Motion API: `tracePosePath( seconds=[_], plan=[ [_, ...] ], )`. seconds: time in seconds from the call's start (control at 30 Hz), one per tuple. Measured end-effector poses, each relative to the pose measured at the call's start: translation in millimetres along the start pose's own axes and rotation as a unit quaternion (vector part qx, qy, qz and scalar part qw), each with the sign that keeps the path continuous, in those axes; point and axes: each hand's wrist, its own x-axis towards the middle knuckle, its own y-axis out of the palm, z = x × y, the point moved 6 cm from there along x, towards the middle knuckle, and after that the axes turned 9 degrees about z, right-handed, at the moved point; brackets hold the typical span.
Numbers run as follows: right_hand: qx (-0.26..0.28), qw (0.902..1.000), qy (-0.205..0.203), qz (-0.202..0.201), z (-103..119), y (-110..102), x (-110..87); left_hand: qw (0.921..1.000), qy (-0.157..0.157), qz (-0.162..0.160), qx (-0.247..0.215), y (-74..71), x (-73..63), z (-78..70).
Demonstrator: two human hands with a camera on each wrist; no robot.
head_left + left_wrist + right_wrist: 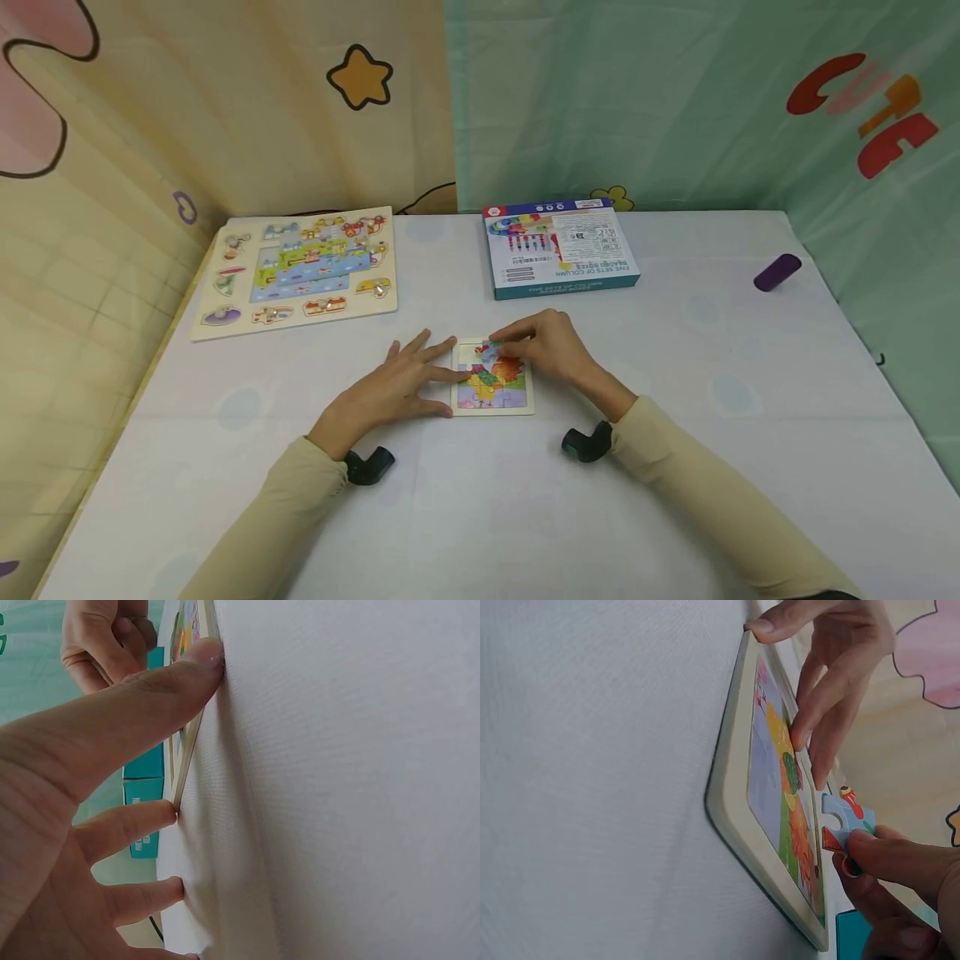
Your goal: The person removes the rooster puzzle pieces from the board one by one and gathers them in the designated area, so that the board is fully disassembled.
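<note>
A small square jigsaw puzzle (493,412) with a pale frame and a colourful bird picture lies on the table between both hands. My left hand (396,385) is spread at its left side, the thumb at the near corner and one finger reaching over onto the picture. My right hand (553,348) pinches a light-blue jigsaw piece (860,816) between thumb and forefinger. In the right wrist view this piece has a red corner and stands tilted over the puzzle's far part. Some of the pale backing shows at the picture's upper left in the head view.
A large wooden knob puzzle board (300,327), with smaller picture boards (315,271) on it, lies at the back left. Behind the hands is a flat teal-and-white box (562,250). A purple cylinder (777,272) lies at the far right. Curtains border the table.
</note>
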Motion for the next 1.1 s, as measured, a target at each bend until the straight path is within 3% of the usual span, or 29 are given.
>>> tracePosePath(
  seconds=[0.27, 0.57, 1.1],
  plan=[
    [0.006, 0.9985, 0.044, -0.034, -12, -20, -12.0, 1.0000, 0.003, -0.004, -0.003, -1.3, -1.3, -1.3],
    [0.018, 0.9955, 0.082, -0.044, -38, -42, -33.7, 0.9999, 0.003, -0.008, -0.010, -1.3, -1.6, -2.0],
    [-0.015, 0.9893, 0.119, -0.083, -71, -72, -66.5, 0.9997, 0.006, -0.012, -0.020, -0.8, -3.2, -1.3]
  ],
)
